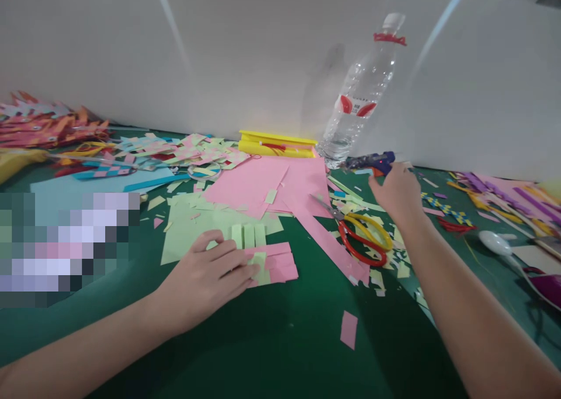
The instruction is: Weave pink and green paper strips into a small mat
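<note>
My left hand (210, 276) has its fingers bent and pressed down on a small piece of interlaced paper strips. Pale green strips (249, 235) stick out at its far side and pink strips (280, 263) at its right. My right hand (401, 188) reaches to the back right, its fingers closed round a dark blue glue gun (381, 162) with a small red light. Part of the gun is hidden by the hand. Scissors (366, 235) with red and yellow handles lie between my hands, on a pink paper strip (333, 250) and scraps.
A clear plastic bottle (362, 83) leans near the wall beside a yellow tray (276, 145). Pink sheets (249, 180) and a green sheet (179, 218) lie ahead. Paper scraps (188, 151) are heaped left. A white spoon (495, 244) is at right, a loose pink piece (349, 330) in front.
</note>
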